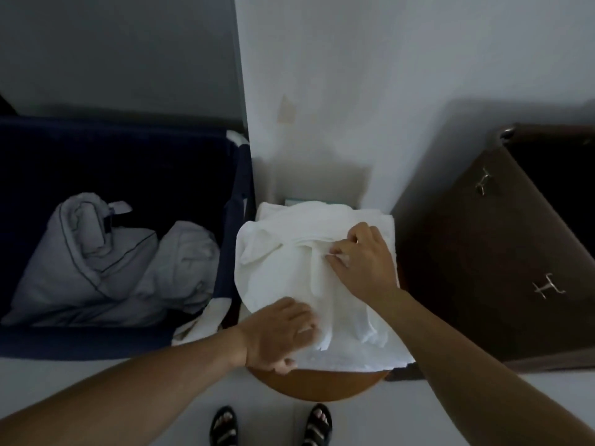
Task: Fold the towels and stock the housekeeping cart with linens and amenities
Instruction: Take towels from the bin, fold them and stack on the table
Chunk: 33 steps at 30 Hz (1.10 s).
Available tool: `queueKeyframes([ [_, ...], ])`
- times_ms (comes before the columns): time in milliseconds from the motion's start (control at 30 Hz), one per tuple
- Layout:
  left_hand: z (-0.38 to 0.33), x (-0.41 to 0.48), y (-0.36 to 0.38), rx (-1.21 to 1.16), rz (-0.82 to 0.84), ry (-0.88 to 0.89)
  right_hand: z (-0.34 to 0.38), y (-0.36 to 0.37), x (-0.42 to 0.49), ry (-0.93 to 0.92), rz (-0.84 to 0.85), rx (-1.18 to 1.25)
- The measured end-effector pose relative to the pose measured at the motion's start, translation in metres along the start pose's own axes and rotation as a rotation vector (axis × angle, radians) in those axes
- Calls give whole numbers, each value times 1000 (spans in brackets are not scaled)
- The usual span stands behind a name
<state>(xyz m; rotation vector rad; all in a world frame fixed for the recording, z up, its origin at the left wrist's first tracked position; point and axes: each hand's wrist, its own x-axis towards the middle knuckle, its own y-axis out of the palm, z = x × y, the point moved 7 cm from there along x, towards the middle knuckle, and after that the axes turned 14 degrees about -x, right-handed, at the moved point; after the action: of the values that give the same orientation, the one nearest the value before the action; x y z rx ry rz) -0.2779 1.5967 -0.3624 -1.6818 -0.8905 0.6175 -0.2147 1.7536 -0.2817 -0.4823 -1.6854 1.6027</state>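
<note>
On my far left stands a deep navy fabric cart bin [128, 149], and a crumpled heap of pale grey bedding with dark piping [112, 268] lies slumped in its bottom. Just right of the bin's edge, my left hand [277, 336] rests palm down on the near-left corner of the white towel [289, 268]. Its fingers reach rightward over the cloth and its thumb sits at the hem. The fingertips are blurred, so I cannot tell whether they grip the corner or only press it flat.

The white towel lies rumpled and half spread on a round brown wooden stool [322, 384] straight in front of me, between the bin and the wall corner. Its long axis runs away from me toward the wall, leaning a little left at the far end, and a raised ridge follows that line down the middle.

My right hand [367, 262] is on the far-right part, fingers curled and pinching a fold near that ridge. As I judge it, the next fold turns on this: the right hand holds the loose edge and is the nearer one to draw it across, leftward, while the left anchors.

To the right stands a dark brown wooden cabinet [467, 252] with metal handles [547, 286].
</note>
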Motion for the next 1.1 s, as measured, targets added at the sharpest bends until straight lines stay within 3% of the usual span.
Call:
queueKeyframes([
  [67, 2, 6, 27, 185, 207, -44, -2, 6, -1, 20, 72, 33],
  [133, 13, 13, 37, 220, 300, -144, -5, 8, -2, 9, 104, 66],
  [267, 21, 34, -12, 213, 51, -110, -17, -3, -2, 36, 85, 90],
  [333, 29, 38, -33, -18, -15, -163, -27, -16, -2, 77, 26, 98],
  [433, 52, 40, -68, -540, -145, -492, -37, -36, -3, 115, -48, 76],
  [533, 64, 39, -126, -763, -525, -573, -42, -55, 2, 156, -74, 116],
  [600, 60, 41, -161, -820, -654, -545, -41, -71, 7, 162, -124, 121],
  [700, 51, 51, -193, -852, -643, -514, -37, -100, 20, 148, -165, 178],
  [933, 40, 66, -240, -694, -725, -498, -30, -151, 40, 178, -77, 457],
  [1100, 41, 78, -244, -603, -557, -556, -26, -157, 35, 174, -117, 714],
])
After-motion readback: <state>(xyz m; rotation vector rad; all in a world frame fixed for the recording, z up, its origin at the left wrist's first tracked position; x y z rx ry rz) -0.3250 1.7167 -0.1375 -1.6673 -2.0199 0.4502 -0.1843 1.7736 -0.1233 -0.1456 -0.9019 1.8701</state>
